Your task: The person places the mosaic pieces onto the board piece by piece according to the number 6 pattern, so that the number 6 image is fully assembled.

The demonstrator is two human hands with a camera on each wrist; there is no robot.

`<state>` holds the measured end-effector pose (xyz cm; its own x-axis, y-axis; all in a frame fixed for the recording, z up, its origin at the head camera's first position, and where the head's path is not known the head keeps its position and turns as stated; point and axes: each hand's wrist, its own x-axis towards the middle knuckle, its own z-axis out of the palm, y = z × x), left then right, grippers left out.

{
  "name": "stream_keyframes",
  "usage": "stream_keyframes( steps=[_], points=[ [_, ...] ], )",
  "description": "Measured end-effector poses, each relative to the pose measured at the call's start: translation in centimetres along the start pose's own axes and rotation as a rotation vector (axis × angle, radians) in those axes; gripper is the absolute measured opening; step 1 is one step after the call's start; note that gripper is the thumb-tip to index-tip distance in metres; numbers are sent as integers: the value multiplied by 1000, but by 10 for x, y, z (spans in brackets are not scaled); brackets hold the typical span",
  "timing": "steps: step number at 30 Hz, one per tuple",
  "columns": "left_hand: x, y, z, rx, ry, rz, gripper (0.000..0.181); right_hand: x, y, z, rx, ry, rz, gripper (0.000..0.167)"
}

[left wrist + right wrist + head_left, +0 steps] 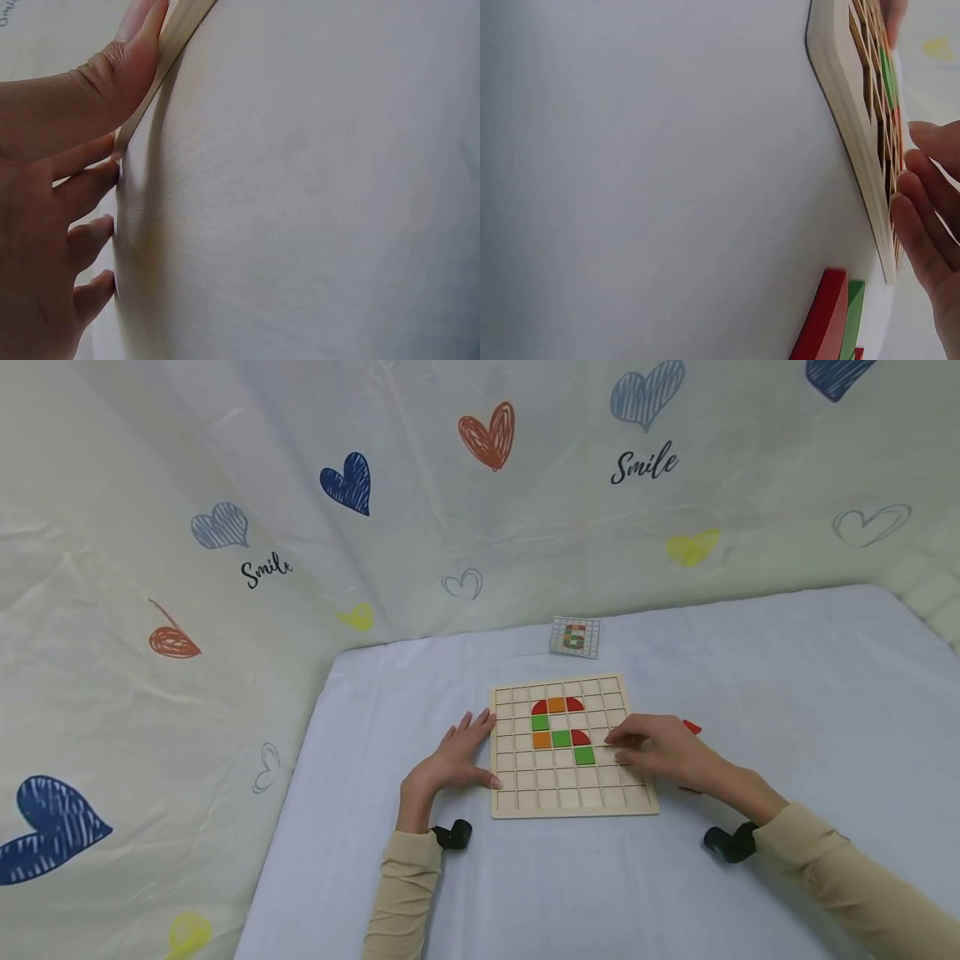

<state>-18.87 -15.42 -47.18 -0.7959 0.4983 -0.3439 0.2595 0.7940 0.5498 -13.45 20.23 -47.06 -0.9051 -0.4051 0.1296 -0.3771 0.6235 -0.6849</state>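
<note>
A wooden grid board [551, 781] lies flat on the table, with red quarter-round tiles [580, 737], orange square tiles [542, 741] and green square tiles [584, 756] set in its cells. My left hand [453, 760] rests at the board's left edge, fingers spread and thumb over the rim; in the left wrist view the thumb [112, 82] presses on the wooden edge. Over the board's right side hovers my right hand [663, 747], its fingers loosely bent beside the lower green tile. The right wrist view shows no piece between its thumb and fingers [922, 240].
Behind the board lies a small pattern card [574, 637] with a coloured figure on a grid. Loose red [825, 319] and green pieces [853, 319] lie right of the board, partly hidden under my right forearm. A white cloth [360, 760] covers the table.
</note>
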Motion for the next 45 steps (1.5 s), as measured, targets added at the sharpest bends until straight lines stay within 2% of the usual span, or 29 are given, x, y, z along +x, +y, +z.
stream_keyframes(
  steps=[6, 18, 31, 35, 38, 45],
  points=[
    [0, -1, 0, -2, 2, 4, 114, -9, 7, -9, -32, 40, -27, 22],
    [0, 0, 0, -8, 4, 5, 114, -25, 21, -23, -133, 65, 43, 22],
    [0, -1, 1, -8, 8, 9, 113, -42, 37, -32, -176, 159, -48, 26],
    [0, -1, 1, -6, 8, 9, 114, -44, 41, -34, -216, 219, -73, 29],
    [0, -1, 1, -5, 7, 4, 114, -43, 45, -35, -246, 251, -52, 29],
    [1, 0, 1, -16, 11, 4, 114, -36, 49, -36, -273, 275, 83, 31]
  ],
)
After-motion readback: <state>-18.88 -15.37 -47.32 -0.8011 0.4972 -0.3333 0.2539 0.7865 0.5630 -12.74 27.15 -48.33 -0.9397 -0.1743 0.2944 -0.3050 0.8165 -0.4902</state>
